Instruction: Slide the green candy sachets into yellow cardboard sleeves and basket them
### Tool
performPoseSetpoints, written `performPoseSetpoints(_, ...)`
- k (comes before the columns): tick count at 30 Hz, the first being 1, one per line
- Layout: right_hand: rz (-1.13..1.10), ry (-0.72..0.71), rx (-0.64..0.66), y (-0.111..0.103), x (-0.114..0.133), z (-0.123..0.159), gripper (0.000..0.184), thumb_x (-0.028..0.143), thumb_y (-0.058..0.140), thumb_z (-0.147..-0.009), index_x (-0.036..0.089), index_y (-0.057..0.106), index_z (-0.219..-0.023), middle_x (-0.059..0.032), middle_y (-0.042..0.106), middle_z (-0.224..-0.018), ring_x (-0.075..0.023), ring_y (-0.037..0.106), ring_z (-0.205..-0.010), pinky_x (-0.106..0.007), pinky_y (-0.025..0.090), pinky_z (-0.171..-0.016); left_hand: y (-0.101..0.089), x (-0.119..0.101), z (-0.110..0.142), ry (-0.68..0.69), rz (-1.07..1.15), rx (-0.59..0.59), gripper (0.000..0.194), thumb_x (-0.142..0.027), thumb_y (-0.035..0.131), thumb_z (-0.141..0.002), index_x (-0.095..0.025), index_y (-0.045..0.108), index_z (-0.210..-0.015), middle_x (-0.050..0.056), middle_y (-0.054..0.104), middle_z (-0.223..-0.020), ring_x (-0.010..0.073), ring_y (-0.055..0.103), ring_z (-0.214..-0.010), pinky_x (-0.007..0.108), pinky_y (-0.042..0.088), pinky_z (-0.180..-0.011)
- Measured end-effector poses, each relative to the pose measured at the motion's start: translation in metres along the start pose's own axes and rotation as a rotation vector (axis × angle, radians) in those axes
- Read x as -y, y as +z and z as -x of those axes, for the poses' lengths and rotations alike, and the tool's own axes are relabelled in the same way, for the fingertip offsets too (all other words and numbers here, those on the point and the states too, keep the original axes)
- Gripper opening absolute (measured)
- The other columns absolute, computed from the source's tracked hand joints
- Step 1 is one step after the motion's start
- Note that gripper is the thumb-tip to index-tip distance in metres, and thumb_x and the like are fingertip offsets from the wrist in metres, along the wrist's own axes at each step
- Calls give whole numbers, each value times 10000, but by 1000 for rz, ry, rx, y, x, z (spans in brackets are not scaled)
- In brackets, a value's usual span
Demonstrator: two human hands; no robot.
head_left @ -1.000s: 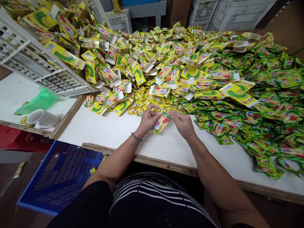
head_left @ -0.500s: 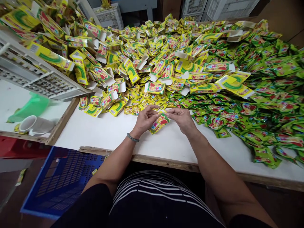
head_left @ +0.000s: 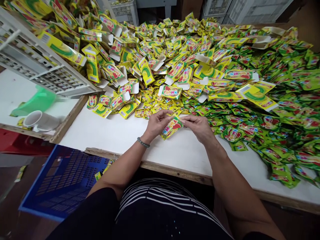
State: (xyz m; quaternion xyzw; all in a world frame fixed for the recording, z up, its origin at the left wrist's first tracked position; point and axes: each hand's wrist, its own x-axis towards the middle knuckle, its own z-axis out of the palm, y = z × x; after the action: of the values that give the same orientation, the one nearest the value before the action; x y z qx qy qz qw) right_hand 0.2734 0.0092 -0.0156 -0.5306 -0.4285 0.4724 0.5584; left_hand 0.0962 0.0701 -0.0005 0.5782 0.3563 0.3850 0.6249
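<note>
Both hands meet over the white tabletop in front of my body. Between them is a small yellow-and-green candy box (head_left: 172, 127), tilted, with colourful lettering and a red fruit picture. My left hand (head_left: 159, 124) pinches its upper left side. At the upper right end, the fingertips of my right hand (head_left: 198, 127) are closed on it, and they partly hide that end. Just beyond the hands lies a heap of yellow candy boxes (head_left: 171, 91), several with white flaps standing out. Many green sachets (head_left: 232, 131) are spread to the right of my right hand.
A white plastic crate (head_left: 50, 71) leans at the left, spilling boxes. A white mug (head_left: 46, 120) lies beside a green plastic piece (head_left: 37, 103). A blue crate (head_left: 60, 180) stands below the wooden table edge (head_left: 175, 172). More white crates (head_left: 257, 13) stand at the back.
The view has shifted slightly, so the table and heap appear farther right. Both hands keep their pinch on the box, whose printed face now shows more fully.
</note>
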Motion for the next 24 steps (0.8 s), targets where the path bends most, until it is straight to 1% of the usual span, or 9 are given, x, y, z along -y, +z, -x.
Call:
performPoseSetpoints(3,15,-35,1,-1,-1,0,124,343,806,-696,257,810,-784,-19,756,-832,-184,680,-786,-339,552,-744,0,-1,2,74,-89,-42,385,-439,787,-728,-155,705,-976,-15,607,-650,91,507,-568,220,393,-552)
performPoseSetpoints(7,-35,-55,27,5,0,5,170,383,770,-751,265,810,-867,-33,735,-929,-198,669,-888,-348,569,-761,3,1,4,126,-141,-110,360,-446,743,-774,-157,700,-983,-22,607,-652,85,481,-556,220,380,-549)
performPoseSetpoints(9,-14,-98,-21,13,-1,8,220,382,797,-720,261,806,-904,-38,717,-938,-207,661,-910,-368,580,-786,4,2,4,133,-140,-149,346,-443,730,-786,-157,697,-976,-34,579,-614,81,457,-530,220,363,-531)
performPoseSetpoints(11,27,-147,-103,23,-3,10,267,379,820,-694,256,802,-929,-41,700,-936,-206,658,-891,-376,589,-789,4,3,2,126,-121,-185,337,-442,731,-785,-158,695,-962,-41,552,-584,79,437,-510,222,344,-512)
performPoseSetpoints(13,27,-164,-160,30,-6,11,293,400,812,-704,248,794,-954,-46,694,-946,-202,660,-862,-378,594,-782,5,1,1,110,-85,-197,345,-451,740,-777,-159,690,-952,-36,558,-589,82,442,-508,224,344,-509)
performPoseSetpoints(16,40,-163,-141,35,-7,11,368,451,756,-764,245,761,-1069,-53,702,-996,-207,663,-882,-392,589,-814,6,-3,1,78,-35,-117,395,-471,760,-754,-159,673,-980,-11,610,-649,97,502,-550,225,376,-529)
performPoseSetpoints(19,231,-241,-82,35,-4,10,384,460,687,-828,255,732,-1149,-65,706,-1068,-225,651,-977,-413,552,-901,8,-3,3,41,-10,-54,459,-481,779,-727,-164,640,-1029,-18,608,-647,94,495,-540,218,370,-518)
performPoseSetpoints(22,400,-353,-25,31,-2,6,313,444,612,-881,257,753,-1088,-67,724,-1067,-231,645,-1018,-413,521,-948,6,-7,3,-15,-37,-57,488,-479,763,-735,-166,600,-1071,-54,552,-586,76,414,-474,210,317,-485)
performPoseSetpoints(24,506,-406,-37,22,-3,1,297,427,553,-914,250,762,-1028,-74,737,-1029,-236,648,-1005,-417,514,-945,-2,-21,4,-60,-171,31,435,-456,744,-747,-163,610,-1039,-64,526,-550,76,389,-453,211,281,-475)
